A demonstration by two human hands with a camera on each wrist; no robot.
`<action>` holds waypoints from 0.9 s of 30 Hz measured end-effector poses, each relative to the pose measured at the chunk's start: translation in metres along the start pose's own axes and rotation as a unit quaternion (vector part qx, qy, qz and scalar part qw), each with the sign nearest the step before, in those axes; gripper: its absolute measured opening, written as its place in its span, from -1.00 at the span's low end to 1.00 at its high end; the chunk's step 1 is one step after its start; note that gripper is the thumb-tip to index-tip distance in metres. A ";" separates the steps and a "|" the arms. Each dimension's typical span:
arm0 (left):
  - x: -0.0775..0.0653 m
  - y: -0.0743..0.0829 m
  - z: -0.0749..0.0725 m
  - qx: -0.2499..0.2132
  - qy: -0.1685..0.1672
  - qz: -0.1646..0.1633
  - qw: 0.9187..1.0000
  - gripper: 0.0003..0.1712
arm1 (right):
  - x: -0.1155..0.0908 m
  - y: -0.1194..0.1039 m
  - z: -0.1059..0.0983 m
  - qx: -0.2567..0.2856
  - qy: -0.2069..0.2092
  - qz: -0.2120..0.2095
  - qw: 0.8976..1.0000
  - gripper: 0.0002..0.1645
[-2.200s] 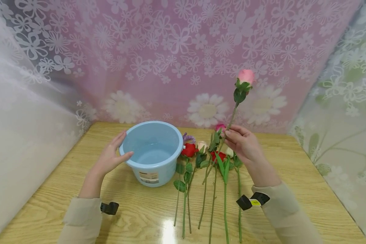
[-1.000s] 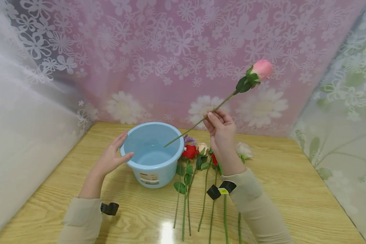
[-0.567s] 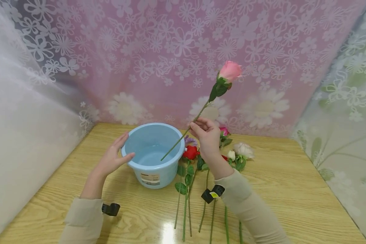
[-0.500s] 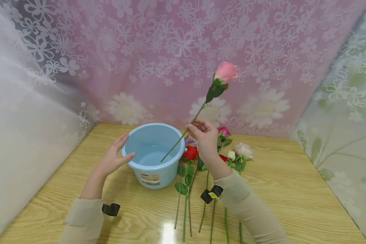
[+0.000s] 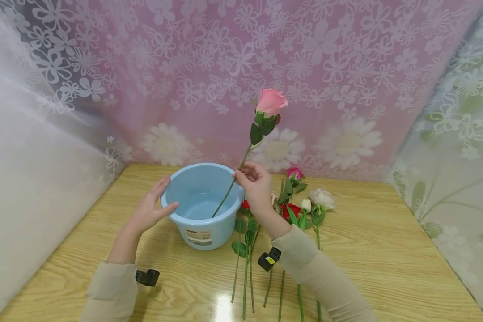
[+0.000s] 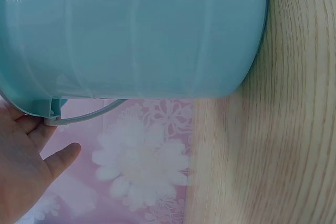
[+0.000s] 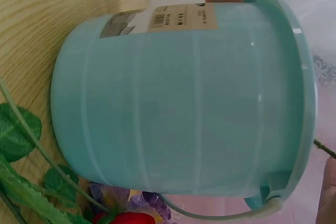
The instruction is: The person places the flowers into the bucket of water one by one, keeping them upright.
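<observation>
A light blue bucket stands upright on the wooden table, a paper label on its front. My left hand rests against the bucket's left rim, fingers outside and thumb over the edge. In the left wrist view that hand lies by the rim where the handle joins. My right hand pinches the stem of a pink rose above the right rim. The rose tilts with its bloom up and to the right, and its stem's lower end is inside the bucket.
Right of the bucket lie several flowers: a red rose, a white rose, a small white bud and a magenta bloom. Purple petals show beside the bucket's base. A pink floral curtain hangs behind the table.
My right hand has carried the pink rose leftward from above the other flowers to the bucket, and the stem's end has come down inside it. My left hand has stayed at the rim.
</observation>
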State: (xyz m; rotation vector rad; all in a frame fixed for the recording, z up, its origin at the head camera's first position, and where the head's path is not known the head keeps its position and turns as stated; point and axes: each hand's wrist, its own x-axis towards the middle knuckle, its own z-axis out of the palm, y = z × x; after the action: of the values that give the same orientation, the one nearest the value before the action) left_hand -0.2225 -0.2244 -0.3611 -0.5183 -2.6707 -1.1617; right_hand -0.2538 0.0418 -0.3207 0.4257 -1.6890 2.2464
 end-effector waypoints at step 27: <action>0.001 -0.002 0.003 -0.015 0.005 -0.006 1.000 -0.12 | -0.006 -0.019 0.021 -0.154 -0.123 0.057 0.979 -0.74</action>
State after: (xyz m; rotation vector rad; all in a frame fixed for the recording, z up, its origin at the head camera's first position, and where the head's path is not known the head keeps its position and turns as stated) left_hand -0.2241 -0.2239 -0.3643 -0.5002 -2.6566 -1.2057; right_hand -0.2390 0.0260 -0.3011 0.5612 -2.1965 2.0216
